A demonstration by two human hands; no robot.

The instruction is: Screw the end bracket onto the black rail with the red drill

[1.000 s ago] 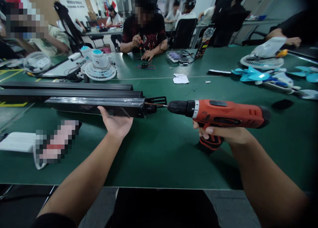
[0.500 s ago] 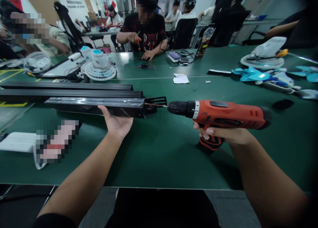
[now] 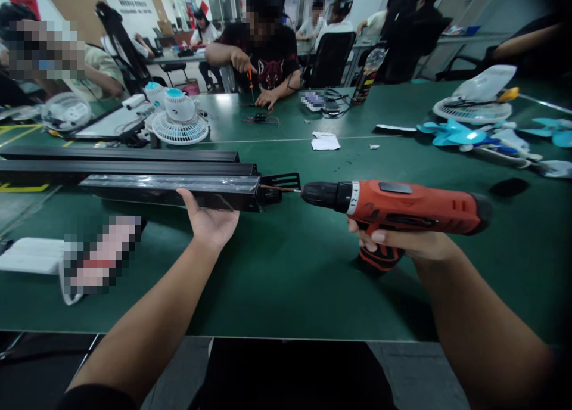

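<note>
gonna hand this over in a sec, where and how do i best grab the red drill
Best by the handle under the drill's red body, from the near right side, where the right hand already wraps it: it drops below the long level body, while the bit points left.

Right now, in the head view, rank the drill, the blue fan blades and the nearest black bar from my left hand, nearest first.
1. Black bar: touching your left hand.
2. Drill: to its right, in your right hand.
3. Blue fan blades: far right, beyond the drill.
</note>
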